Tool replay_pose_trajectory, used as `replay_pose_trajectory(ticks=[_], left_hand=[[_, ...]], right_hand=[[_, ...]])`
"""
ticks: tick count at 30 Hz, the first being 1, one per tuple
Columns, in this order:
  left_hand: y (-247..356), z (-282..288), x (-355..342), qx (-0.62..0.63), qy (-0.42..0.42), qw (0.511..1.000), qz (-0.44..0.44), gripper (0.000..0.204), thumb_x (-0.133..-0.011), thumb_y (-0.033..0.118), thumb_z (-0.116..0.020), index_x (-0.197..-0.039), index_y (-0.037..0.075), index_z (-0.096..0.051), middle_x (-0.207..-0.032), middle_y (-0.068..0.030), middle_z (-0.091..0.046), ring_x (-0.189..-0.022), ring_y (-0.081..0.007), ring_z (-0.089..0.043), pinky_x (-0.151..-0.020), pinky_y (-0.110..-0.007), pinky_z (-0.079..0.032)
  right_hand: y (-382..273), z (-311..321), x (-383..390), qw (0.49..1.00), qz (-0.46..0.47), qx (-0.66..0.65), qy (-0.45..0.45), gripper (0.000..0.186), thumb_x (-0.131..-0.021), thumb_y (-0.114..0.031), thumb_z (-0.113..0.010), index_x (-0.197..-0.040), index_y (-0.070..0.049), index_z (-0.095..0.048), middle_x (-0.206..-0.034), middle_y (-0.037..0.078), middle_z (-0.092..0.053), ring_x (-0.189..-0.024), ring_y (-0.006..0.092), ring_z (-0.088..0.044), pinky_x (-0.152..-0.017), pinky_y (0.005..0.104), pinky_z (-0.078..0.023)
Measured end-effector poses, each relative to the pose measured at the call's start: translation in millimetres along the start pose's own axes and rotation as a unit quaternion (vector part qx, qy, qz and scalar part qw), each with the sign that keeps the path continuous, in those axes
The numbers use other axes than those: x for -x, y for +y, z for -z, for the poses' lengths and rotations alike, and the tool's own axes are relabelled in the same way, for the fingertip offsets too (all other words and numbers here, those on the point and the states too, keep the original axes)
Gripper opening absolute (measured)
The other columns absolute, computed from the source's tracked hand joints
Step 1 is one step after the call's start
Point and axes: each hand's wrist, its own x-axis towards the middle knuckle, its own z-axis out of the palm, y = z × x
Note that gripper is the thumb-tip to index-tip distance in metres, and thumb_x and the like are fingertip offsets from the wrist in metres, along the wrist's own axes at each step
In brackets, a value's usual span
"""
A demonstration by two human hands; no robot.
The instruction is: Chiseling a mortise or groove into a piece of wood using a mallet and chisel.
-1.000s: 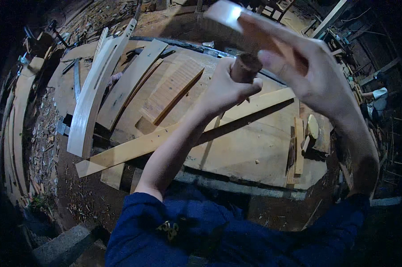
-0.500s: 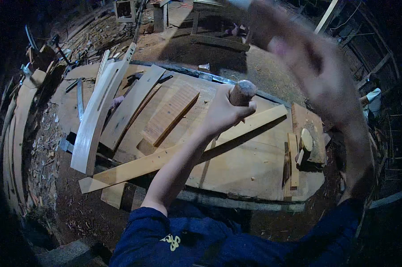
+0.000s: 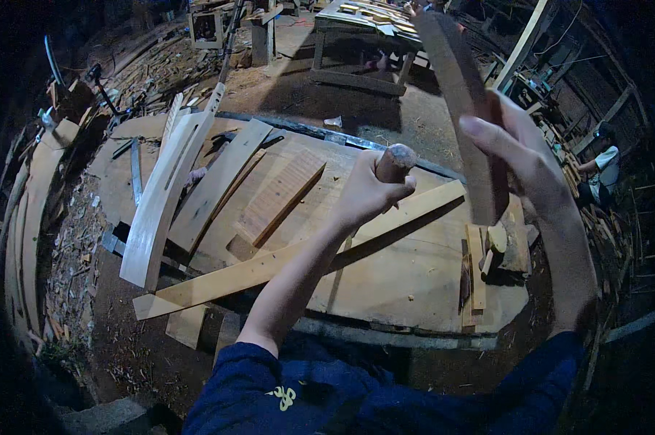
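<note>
My left hand (image 3: pixel 367 190) is closed round an upright wooden-handled chisel (image 3: pixel 398 158), whose battered butt sticks out above my fist. Most of its blade is hidden by the hand; the tip seems to come down at a long pale board (image 3: pixel 233 279) lying slantwise on the workbench (image 3: pixel 407 283). Raised on the right, my right hand (image 3: pixel 519 145) grips a thick dark wooden bar (image 3: pixel 479 167), thumb across its near face. The bar hangs above the bench's right side, apart from the chisel. Some of my right fingers are hidden behind it.
A reddish wood block (image 3: pixel 282 201), a grey plank (image 3: pixel 218 192) and a slotted pale piece (image 3: pixel 157 210) lie left on the bench. At its right end sits a small wooden mallet-like piece (image 3: pixel 497 239). Another person (image 3: pixel 601 168) is far right; a second table (image 3: pixel 360 85) stands behind.
My right hand has come down a little with the wooden bar, which now shows more clearly and more upright. My left hand keeps its grip on the chisel. The whole view has shifted slightly.
</note>
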Motion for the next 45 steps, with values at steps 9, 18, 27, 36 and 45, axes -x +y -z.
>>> replay_pose_trajectory(ticks=[9, 18, 27, 36, 45], left_hand=[[-1, -8, -6, -0.039, -0.01, 0.999, 0.022, 0.024, -0.076, 0.016, -0.072, -0.065, 0.005, -0.054, -0.058, -0.0001, -0.055, -0.048, -0.0073, -0.054, -0.044, -0.024, -0.042], [-7, -11, -9, -0.049, -0.024, 0.998, 0.012, 0.021, -0.077, 0.015, -0.075, -0.073, 0.005, -0.057, -0.058, -0.0004, -0.055, -0.046, -0.0075, -0.053, -0.041, -0.022, -0.04], [-6, -9, -5, -0.03, -0.01, 0.999, 0.02, 0.019, -0.07, 0.01, -0.07, -0.062, 0.003, -0.055, -0.057, 0.0019, -0.053, -0.054, -0.0056, -0.049, -0.048, -0.025, -0.039], [-16, -2, -13, -0.04, -0.025, 0.999, -0.012, 0.019, -0.076, 0.014, -0.074, -0.071, 0.005, -0.057, -0.061, -0.0002, -0.057, -0.051, -0.0082, -0.056, -0.046, -0.023, -0.045], [-13, -11, -4, -0.064, -0.036, 0.996, -0.048, 0.025, -0.073, 0.015, -0.075, -0.064, 0.006, -0.054, -0.058, 0.0033, -0.051, -0.05, -0.0043, -0.045, -0.047, -0.024, -0.035]], right_hand=[[-29, 5, -7, 0.926, 0.23, 0.225, 0.198, 0.049, -0.095, -0.034, -0.058, -0.135, -0.008, -0.047, -0.107, 0.014, -0.066, -0.098, 0.0231, -0.066, -0.086, 0.036, -0.053], [-21, -17, -12, 0.887, 0.203, 0.404, 0.089, 0.041, -0.097, -0.027, -0.055, -0.136, -0.015, -0.051, -0.084, 0.013, -0.067, -0.073, 0.0213, -0.067, -0.069, 0.036, -0.054], [-26, -36, -11, 0.871, 0.243, 0.42, 0.078, 0.039, -0.093, -0.022, -0.058, -0.132, -0.018, -0.055, -0.085, 0.016, -0.064, -0.073, 0.03, -0.065, -0.065, 0.0391, -0.052], [-24, -43, -9, 0.83, 0.261, 0.489, 0.061, 0.03, -0.095, -0.029, -0.058, -0.122, -0.018, -0.061, -0.07, 0.01, -0.064, -0.06, 0.0187, -0.064, -0.056, 0.0325, -0.053], [0, -19, -8, 0.914, 0.17, 0.363, 0.052, 0.039, -0.096, -0.025, -0.059, -0.13, -0.007, -0.057, -0.106, 0.016, -0.069, -0.096, 0.018, -0.066, -0.083, 0.0329, -0.052]])
